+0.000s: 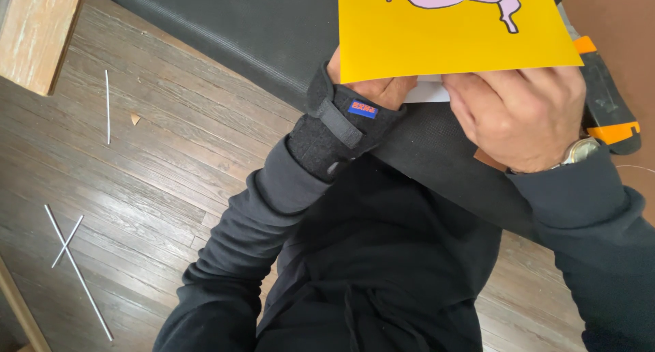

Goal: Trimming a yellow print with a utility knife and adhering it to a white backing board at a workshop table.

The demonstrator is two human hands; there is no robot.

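A yellow sheet (450, 35) with a pink drawing outlined in black lies over a black mat (252, 31). My left hand (379, 89), in a black wrist brace, is tucked under the sheet's near edge, its fingers hidden. My right hand (522, 110), with a wristwatch, rests knuckles up at the sheet's near edge, fingers curled onto a white paper (431, 91) that peeks out below the yellow one. Whether either hand grips the sheets is not clear.
A black and orange tool (607, 99) lies on the mat just right of my right hand. Thin white rods (76, 270) and one more (107, 106) lie on the wooden floor at left. A pale wooden board (37, 31) sits at the top left.
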